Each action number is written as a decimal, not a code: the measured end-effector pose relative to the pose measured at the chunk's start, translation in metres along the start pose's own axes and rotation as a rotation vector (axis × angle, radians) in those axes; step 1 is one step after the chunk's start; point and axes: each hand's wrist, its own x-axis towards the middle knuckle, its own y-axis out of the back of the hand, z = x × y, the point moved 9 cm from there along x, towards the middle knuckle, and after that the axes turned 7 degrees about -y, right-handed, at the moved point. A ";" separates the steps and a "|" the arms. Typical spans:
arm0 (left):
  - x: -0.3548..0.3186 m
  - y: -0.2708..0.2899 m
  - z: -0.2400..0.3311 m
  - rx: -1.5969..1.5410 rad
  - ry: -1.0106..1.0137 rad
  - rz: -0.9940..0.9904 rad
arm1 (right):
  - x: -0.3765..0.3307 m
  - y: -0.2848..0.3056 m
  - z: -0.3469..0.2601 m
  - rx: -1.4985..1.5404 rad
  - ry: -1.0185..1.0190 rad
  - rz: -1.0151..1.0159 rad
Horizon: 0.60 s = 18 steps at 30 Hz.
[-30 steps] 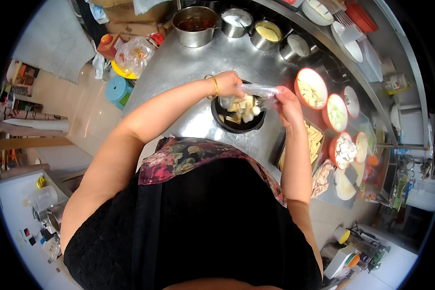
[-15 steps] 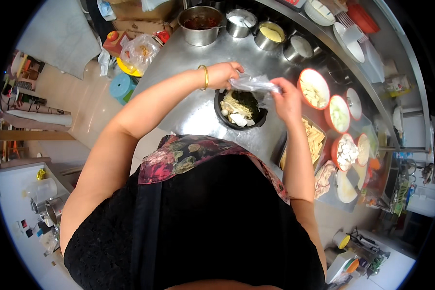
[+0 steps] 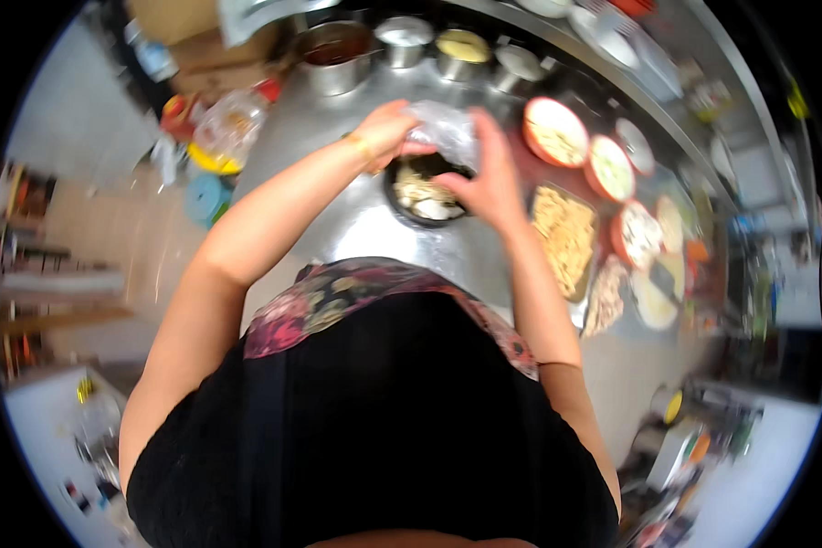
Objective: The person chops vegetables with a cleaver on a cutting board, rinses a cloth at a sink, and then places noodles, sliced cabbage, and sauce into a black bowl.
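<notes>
A clear, crumpled plastic bag (image 3: 446,128) hangs over the far rim of a black bowl (image 3: 422,219). My left hand (image 3: 384,132), wearing a gold bangle, is closed on the bag's left side. On the other side is my right hand (image 3: 491,178), its fingers stretched along the plastic and the thumb spread out over the bowl. Inside the bowl lie pale enoki-like strands (image 3: 413,190), white pieces (image 3: 437,210) and dark greens (image 3: 434,167), partly covered by the bag and my thumb. Motion blurs both hands somewhat.
Several metal pots, among them one with dark red contents (image 3: 336,59), line the steel counter's (image 3: 306,146) far side. At right stand a tray of yellowish strips (image 3: 564,242) and red-rimmed bowls, one with pale slices (image 3: 555,132). A blue stool (image 3: 208,196) is at left.
My right hand has turned and opened from a grip on the plastic, its thumb now over the bowl. The bag has bunched up towards my left hand. The whole view has shifted.
</notes>
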 end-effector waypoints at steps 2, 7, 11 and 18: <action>-0.017 -0.036 0.000 0.094 -0.068 -0.180 | -0.016 -0.010 0.013 0.018 -0.049 -0.001; -0.065 -0.099 0.012 1.043 -0.976 -0.352 | -0.085 -0.004 0.107 0.943 -0.923 0.272; -0.045 -0.131 -0.099 0.121 0.099 -0.371 | -0.120 0.049 0.134 0.695 -0.874 0.364; -0.009 -0.246 -0.143 -0.014 0.340 -0.508 | -0.144 0.183 0.140 -0.128 -0.158 0.159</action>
